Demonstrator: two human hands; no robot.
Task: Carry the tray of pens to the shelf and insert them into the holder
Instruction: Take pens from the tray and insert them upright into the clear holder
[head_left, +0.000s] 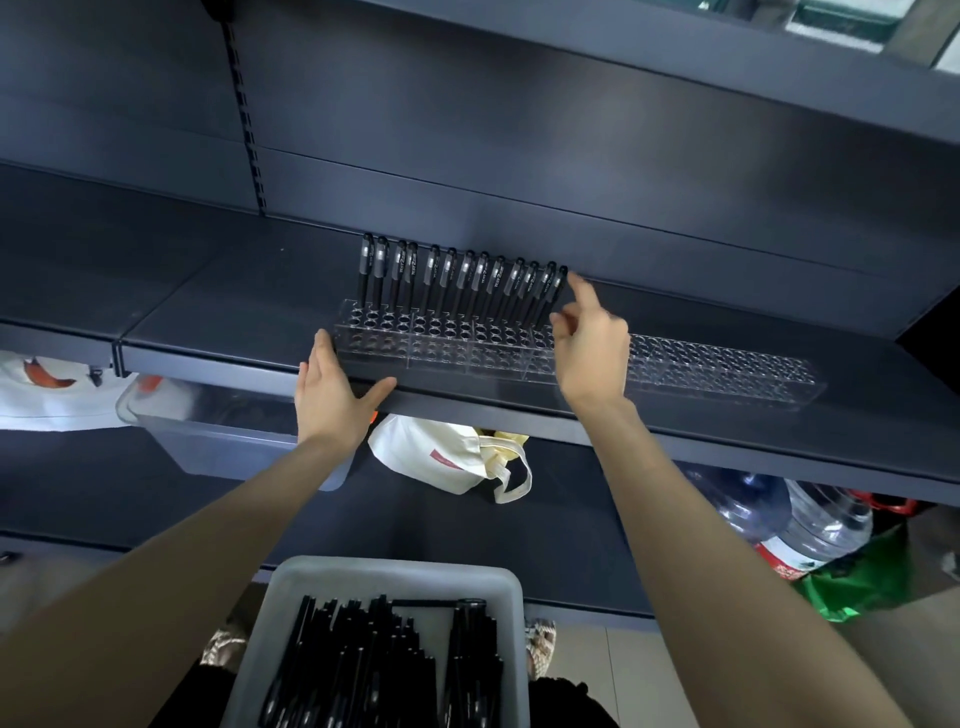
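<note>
White print runs along the pens (457, 280) standing in the holder (727, 374) — too small to read; the water bottle (826, 519) has a red label (779, 558) — equally illegible.

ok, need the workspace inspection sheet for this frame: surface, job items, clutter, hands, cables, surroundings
Surface: dark shelf, holder near its front edge.
Job's things: clear pen holder, most holes empty; black pens stand in its back row, left part; grey tray of loose pens below.
Clutter: white tote bag, clear plastic bin, water jugs, all below the shelf.
Hands: left hand open, fingertips at the holder's left end; right hand index fingertip by the rightmost pen's cap, grip unclear.
Cables: nothing seen.
Surroundings: dark back panel, slotted upright; green bag at right.
</note>
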